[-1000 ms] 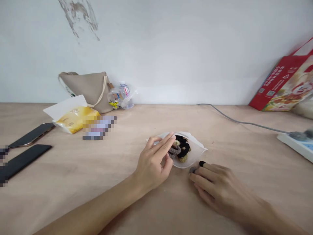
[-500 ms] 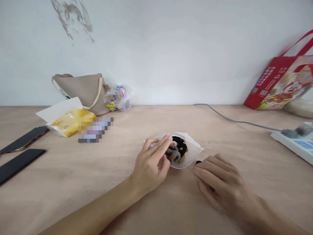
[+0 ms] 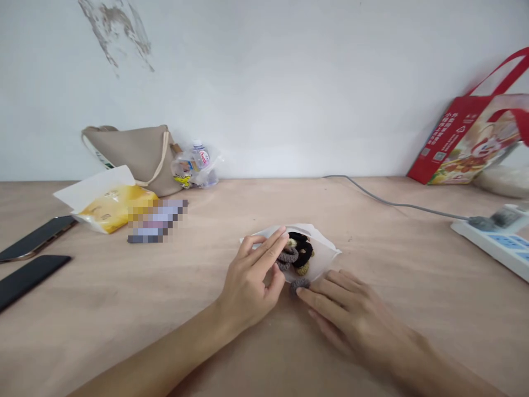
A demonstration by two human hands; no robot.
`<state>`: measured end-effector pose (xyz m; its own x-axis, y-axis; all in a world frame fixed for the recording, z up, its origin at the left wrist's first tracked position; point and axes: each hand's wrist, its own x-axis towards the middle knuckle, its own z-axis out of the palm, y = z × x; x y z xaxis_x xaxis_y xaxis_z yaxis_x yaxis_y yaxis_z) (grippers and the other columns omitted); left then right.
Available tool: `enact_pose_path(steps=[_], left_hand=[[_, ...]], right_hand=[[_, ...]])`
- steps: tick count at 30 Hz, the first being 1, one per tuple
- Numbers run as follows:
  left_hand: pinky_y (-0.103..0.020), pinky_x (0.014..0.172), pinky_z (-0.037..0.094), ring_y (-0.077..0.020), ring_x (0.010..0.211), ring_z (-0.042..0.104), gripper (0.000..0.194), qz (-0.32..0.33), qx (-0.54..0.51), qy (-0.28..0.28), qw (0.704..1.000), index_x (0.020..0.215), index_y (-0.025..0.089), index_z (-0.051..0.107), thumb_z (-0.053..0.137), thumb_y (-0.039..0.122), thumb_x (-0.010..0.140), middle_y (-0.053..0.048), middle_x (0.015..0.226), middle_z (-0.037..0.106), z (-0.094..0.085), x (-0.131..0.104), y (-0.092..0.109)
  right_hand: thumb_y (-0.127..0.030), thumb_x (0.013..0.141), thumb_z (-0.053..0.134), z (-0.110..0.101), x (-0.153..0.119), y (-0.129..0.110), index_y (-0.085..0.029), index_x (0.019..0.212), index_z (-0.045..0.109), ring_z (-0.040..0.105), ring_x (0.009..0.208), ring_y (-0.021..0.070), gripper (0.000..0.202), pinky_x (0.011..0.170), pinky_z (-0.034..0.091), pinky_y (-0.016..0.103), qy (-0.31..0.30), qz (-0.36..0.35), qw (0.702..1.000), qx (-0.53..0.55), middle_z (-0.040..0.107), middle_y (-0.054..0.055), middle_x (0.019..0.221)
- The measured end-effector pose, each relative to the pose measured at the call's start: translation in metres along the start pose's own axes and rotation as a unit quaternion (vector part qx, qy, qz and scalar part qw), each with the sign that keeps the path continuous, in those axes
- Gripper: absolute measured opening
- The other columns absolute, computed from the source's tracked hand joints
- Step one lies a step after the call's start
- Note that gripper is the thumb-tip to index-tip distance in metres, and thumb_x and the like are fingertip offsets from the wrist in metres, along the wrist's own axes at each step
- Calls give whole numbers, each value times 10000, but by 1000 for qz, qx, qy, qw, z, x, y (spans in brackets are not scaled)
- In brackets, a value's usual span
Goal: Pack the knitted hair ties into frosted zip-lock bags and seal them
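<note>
My left hand (image 3: 250,275) is at the left side of a translucent white pouch (image 3: 324,255), its thumb and fingers closed about the edge of the opening. Inside lie several fuzzy hair ties: black ones (image 3: 305,253), grey ones (image 3: 288,256) and a mustard one (image 3: 303,269). A separate grey hair tie (image 3: 300,284) is at the near edge of the pouch, held at the fingertips of my right hand (image 3: 343,306). The right palm faces down, and its thumb is partly hidden under the fingers.
Two dark phones (image 3: 35,281) and a yellow tissue pack (image 3: 118,209) lie to the left, beside a blurred-out flat item (image 3: 159,220). Behind them stand a beige bag (image 3: 136,154) and a bagged bottle (image 3: 200,160). At right are a power strip (image 3: 491,240), cable (image 3: 386,201) and red bag (image 3: 454,143).
My right hand has moved left to the pouch's near edge, where a grey hair tie now shows at its fingertips. The black bit by that hand is out of sight. My left hand stays put.
</note>
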<state>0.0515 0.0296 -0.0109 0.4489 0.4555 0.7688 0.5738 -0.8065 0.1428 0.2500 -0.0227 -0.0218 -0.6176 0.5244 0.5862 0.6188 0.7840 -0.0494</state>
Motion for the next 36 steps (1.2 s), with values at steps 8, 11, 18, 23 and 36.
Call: enact_pose_path(steps=[8, 11, 18, 23, 36], left_hand=[[-390, 862, 502, -224, 1059, 599, 584, 5, 2, 3, 1000, 1343, 182, 442, 464, 13, 785, -114, 1255, 614, 0, 1, 1], [-393, 880, 491, -217, 1067, 602, 569, 10, 0, -4, 1000, 1336, 167, 440, 455, 6, 790, -130, 1245, 618, 0, 1, 1], [-388, 852, 499, -234, 1045, 578, 518, 6, 1, -5, 1000, 1289, 119, 480, 475, -1, 785, -150, 1254, 605, 0, 0, 1], [-372, 850, 504, -230, 1030, 550, 506, 0, 3, -11, 1000, 1279, 111, 499, 478, 2, 786, -137, 1265, 599, -1, 0, 2], [-387, 856, 493, -226, 1031, 576, 491, -6, 2, -4, 1000, 1268, 121, 494, 467, -3, 793, -147, 1269, 596, -1, 0, 1]], right_hand=[[-93, 825, 453, 6, 8, -2, -190, 744, 620, 511, 503, 136, 209, 480, 368, 251, 50, 117, 992, 4, 570, -7, 564], [-126, 834, 467, 0, 9, 0, -201, 888, 601, 506, 440, 90, 162, 431, 384, 191, 81, 196, 976, 43, 567, -50, 549], [-263, 794, 564, 4, 25, -2, -216, 1264, 498, 614, 501, 118, 477, 478, 503, 250, 59, 398, 861, 312, 710, 53, 968], [-169, 792, 460, 12, 31, -11, -170, 1445, 273, 647, 661, 188, 679, 566, 519, 334, -63, 287, 954, 64, 597, 141, 1212], [-154, 828, 485, -39, 3, 24, -226, 824, 598, 482, 504, 101, 135, 493, 356, 219, -18, 251, 965, 67, 556, -40, 638]])
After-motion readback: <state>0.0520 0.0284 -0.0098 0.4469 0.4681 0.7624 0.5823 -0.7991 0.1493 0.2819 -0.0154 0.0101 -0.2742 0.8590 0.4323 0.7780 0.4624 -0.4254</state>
